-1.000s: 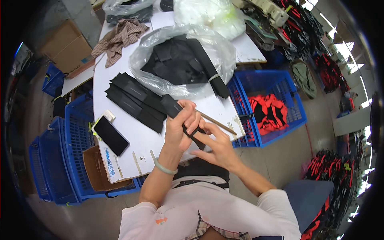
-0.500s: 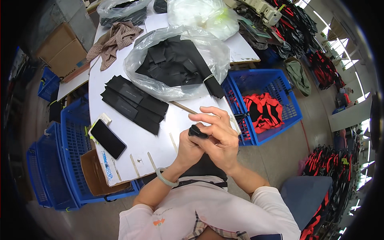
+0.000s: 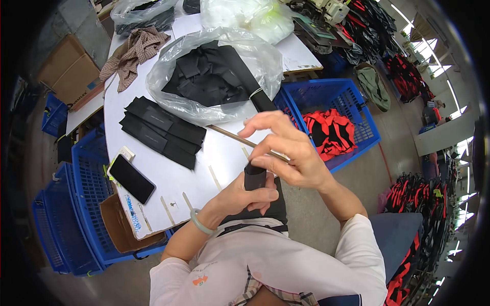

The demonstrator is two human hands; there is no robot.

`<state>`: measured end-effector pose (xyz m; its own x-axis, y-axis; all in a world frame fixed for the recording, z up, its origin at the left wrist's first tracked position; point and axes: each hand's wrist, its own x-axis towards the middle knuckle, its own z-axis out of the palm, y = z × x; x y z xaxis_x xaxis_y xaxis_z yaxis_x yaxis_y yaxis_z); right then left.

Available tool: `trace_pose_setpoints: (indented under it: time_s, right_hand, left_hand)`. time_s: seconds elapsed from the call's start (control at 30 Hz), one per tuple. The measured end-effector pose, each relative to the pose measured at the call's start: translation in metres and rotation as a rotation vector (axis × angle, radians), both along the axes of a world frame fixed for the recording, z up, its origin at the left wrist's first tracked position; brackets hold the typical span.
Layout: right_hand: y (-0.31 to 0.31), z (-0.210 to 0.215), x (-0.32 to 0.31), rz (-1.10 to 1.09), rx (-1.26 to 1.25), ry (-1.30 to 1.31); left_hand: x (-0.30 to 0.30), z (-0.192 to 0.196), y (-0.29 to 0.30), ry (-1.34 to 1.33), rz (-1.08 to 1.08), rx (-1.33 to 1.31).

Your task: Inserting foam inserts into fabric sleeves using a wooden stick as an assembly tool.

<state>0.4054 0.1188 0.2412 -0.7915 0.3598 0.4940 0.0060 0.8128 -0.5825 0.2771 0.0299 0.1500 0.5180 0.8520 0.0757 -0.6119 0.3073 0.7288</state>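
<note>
My left hand (image 3: 237, 196), a pale bangle at its wrist, is closed round a small rolled black fabric strip (image 3: 254, 178) held upright, its upper end showing. My right hand (image 3: 291, 150) is just above it, fingers bent, one fingertip at the strip's top edge. A thin brown rod (image 3: 229, 135) runs between my right hand's fingers and points toward the table's middle. Left of the rod lies a fanned stack of flat black fabric strips (image 3: 162, 131) with small labels. Behind is a clear plastic bag (image 3: 155, 84) filled with black strips (image 3: 204, 76).
On the white table (image 3: 153, 188) lie a dark phone (image 3: 131, 178) and a checked cloth (image 3: 133, 53). To the right, a blue crate (image 3: 367, 120) holds red-and-black pieces (image 3: 329, 133). More blue crates (image 3: 89, 178) and a cardboard box (image 3: 115, 224) are at the left.
My hands, previously close together over the black strip, have parted. The right has moved up and right, uncovering more of the rod and strip. The whole view has shifted slightly.
</note>
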Motion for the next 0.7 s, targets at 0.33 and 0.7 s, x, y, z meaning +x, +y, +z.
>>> trace_pose_setpoints:
  time_s: [0.33,0.7]
  right_hand:
    - [0.033,-0.016,-0.021,-0.170,-0.447,0.097]
    - [0.018,-0.055,-0.014,-0.117,-1.053,-0.031]
  left_hand:
    - [0.012,-0.016,-0.016,-0.262,-0.064,-0.227]
    - [0.007,-0.023,0.007,0.308,0.280,-0.169]
